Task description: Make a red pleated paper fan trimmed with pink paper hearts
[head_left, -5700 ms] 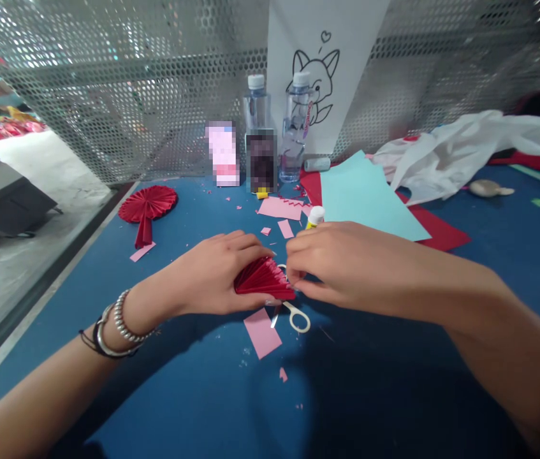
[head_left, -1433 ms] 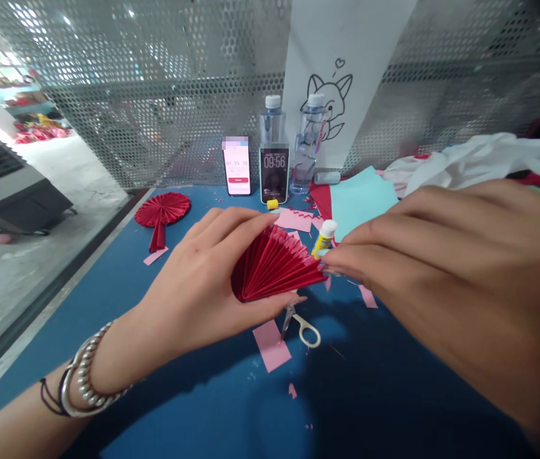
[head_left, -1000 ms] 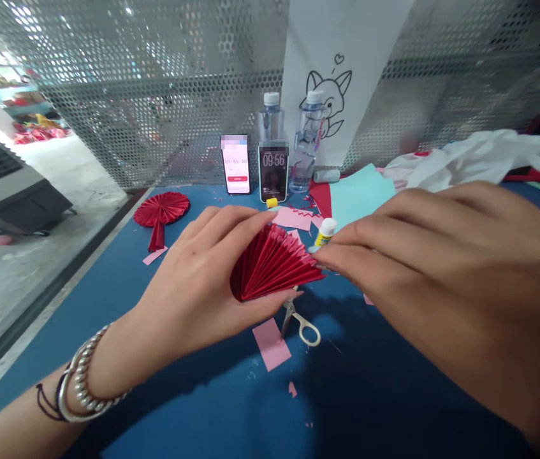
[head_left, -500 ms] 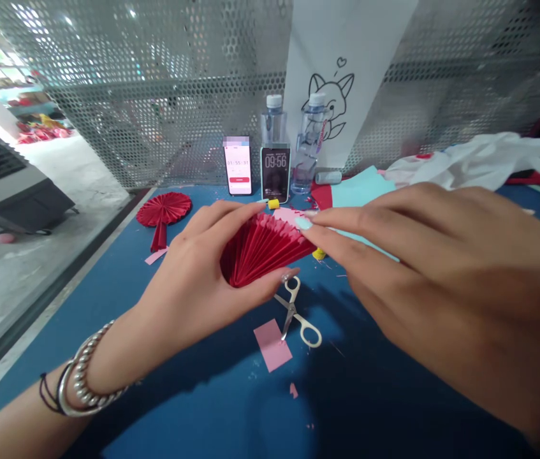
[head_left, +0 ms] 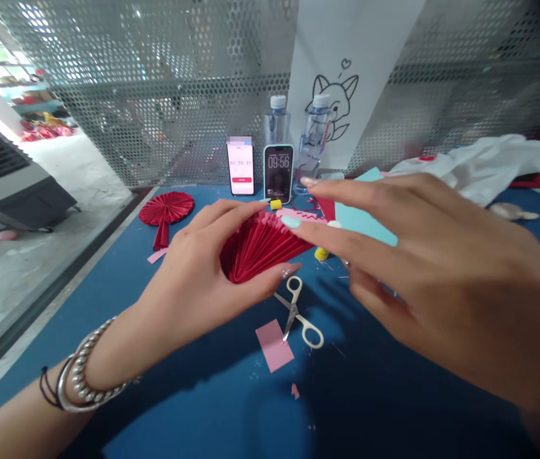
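Holding pleated paper fan (head_left: 266, 250), wedge-shaped, pink-edged

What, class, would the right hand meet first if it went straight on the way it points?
Probably the red pleated paper in the left hand; a fingertip of the right hand overlaps it, though depth is unclear.

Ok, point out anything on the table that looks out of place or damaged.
The scissors lie splayed open, partly over the pink rectangle, with a ragged pink scrap nearby: untidy, since blades are exposed. No spill shows.
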Tool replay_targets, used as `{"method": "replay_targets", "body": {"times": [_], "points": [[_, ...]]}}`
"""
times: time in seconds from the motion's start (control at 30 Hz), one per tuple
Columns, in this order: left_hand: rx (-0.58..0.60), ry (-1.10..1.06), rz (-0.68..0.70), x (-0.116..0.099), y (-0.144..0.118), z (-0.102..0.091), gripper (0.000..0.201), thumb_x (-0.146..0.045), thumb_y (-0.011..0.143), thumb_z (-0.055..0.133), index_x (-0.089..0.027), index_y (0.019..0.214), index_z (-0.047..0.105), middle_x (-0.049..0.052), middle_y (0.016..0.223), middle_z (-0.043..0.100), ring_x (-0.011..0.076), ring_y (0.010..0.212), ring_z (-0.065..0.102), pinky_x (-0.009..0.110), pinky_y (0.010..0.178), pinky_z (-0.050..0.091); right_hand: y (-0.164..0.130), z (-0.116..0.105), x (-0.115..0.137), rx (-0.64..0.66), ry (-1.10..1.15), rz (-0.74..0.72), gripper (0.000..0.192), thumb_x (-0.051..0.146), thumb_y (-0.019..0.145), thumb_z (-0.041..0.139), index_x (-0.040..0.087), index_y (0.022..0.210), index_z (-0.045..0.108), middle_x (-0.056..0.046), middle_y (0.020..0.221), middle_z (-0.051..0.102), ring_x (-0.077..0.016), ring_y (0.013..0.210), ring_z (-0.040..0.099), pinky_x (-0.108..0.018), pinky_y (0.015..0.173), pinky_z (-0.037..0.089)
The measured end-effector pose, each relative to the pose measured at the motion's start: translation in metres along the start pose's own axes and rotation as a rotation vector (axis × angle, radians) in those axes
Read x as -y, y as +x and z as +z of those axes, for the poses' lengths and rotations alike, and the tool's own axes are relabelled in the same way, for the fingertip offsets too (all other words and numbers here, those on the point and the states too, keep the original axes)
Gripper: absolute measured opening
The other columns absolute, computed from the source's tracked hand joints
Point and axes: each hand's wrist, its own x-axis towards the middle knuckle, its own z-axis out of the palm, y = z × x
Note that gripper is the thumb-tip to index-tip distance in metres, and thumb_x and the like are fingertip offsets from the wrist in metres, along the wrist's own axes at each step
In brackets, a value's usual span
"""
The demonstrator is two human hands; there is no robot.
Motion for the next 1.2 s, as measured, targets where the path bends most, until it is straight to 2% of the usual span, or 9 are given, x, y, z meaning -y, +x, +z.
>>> {"method": "replay_targets", "body": {"times": [0.17,0.27,0.37,0.5,0.67,0.8,0.97,1.1,1.2], "points": [[-0.047,0.014,0.004,0.001,0.000,0.001,0.054,-0.048,0.070,0.064,-0.024,0.118,0.053,0.003,0.110,0.059,0.0224,0.099,0.055,0.036,0.086,0.046,0.000,0.003,-0.002,-0.020,0.020,0.056,0.050,0.013,0.084,0.032,0.031,0.130,0.040,0.000,0.141,0.031,-0.0262,0.120,0.040,-0.042,0.092,0.040],[-0.051,0.022,0.001,0.001,-0.001,0.002,0.054,-0.047,0.071,0.064,-0.025,0.119,0.052,0.003,0.110,0.059,0.0213,0.097,0.056,0.034,0.085,0.046,0.001,0.004,-0.003,0.020,0.079,0.013,0.047,0.017,0.085,0.032,0.030,0.129,0.042,0.001,0.141,0.033,-0.0262,0.121,0.040,-0.045,0.099,0.035],[-0.059,0.017,0.016,0.001,-0.001,0.003,0.053,-0.047,0.071,0.064,-0.023,0.117,0.053,0.004,0.108,0.059,0.0204,0.096,0.056,0.032,0.084,0.046,0.002,0.005,-0.004,0.014,0.113,0.019,0.050,0.018,0.084,0.034,0.028,0.134,0.035,-0.001,0.140,0.034,-0.0246,0.123,0.038,-0.045,0.103,0.031],[-0.044,0.021,0.015,0.001,0.000,0.002,0.055,-0.047,0.071,0.064,-0.021,0.118,0.052,0.004,0.109,0.059,0.0201,0.097,0.055,0.032,0.085,0.045,0.001,0.006,-0.007,0.012,0.140,-0.004,0.044,0.023,0.087,0.035,0.028,0.130,0.041,-0.002,0.140,0.034,-0.0266,0.121,0.040,-0.047,0.100,0.034],[-0.045,0.017,0.045,0.002,-0.001,0.001,0.056,-0.047,0.072,0.063,-0.019,0.119,0.052,0.004,0.111,0.058,0.0212,0.098,0.055,0.032,0.086,0.045,0.001,0.007,-0.011,-0.008,0.240,0.042,0.044,0.036,0.089,0.041,0.023,0.131,0.041,-0.002,0.133,0.042,-0.0225,0.121,0.040,-0.038,0.104,0.033],[0.008,-0.002,0.128,0.001,-0.002,0.001,0.059,-0.047,0.071,0.064,-0.017,0.120,0.051,0.006,0.112,0.057,0.0214,0.098,0.056,0.030,0.085,0.045,0.004,0.014,-0.015,0.006,0.425,0.146,0.051,0.046,0.084,0.050,0.029,0.131,0.039,0.004,0.129,0.046,-0.0204,0.118,0.044,-0.031,0.094,0.044],[0.071,-0.024,0.337,-0.002,-0.002,0.000,0.059,-0.042,0.071,0.065,-0.014,0.121,0.048,0.011,0.115,0.055,0.0231,0.103,0.053,0.034,0.088,0.044,0.007,0.026,-0.018,0.111,0.806,0.269,0.061,0.050,0.074,0.061,0.032,0.129,0.042,0.001,0.129,0.048,-0.0263,0.113,0.050,-0.040,0.091,0.046],[0.040,-0.047,0.477,-0.004,-0.003,0.003,0.059,-0.040,0.071,0.066,-0.014,0.120,0.047,0.012,0.113,0.057,0.0243,0.105,0.053,0.037,0.088,0.044,0.010,0.032,-0.020,0.245,1.126,0.343,0.062,0.042,0.072,0.066,0.032,0.129,0.043,0.000,0.128,0.049,-0.0231,0.106,0.054,-0.036,0.087,0.049],[-0.014,-0.091,0.551,-0.003,-0.005,0.008,0.065,-0.039,0.067,0.069,-0.014,0.122,0.044,0.012,0.110,0.059,0.0241,0.103,0.054,0.037,0.087,0.044,0.013,0.039,-0.020,0.339,1.359,0.338,0.062,0.038,0.073,0.066,0.033,0.130,0.041,0.000,0.132,0.046,-0.0217,0.111,0.051,-0.034,0.089,0.047]]}}
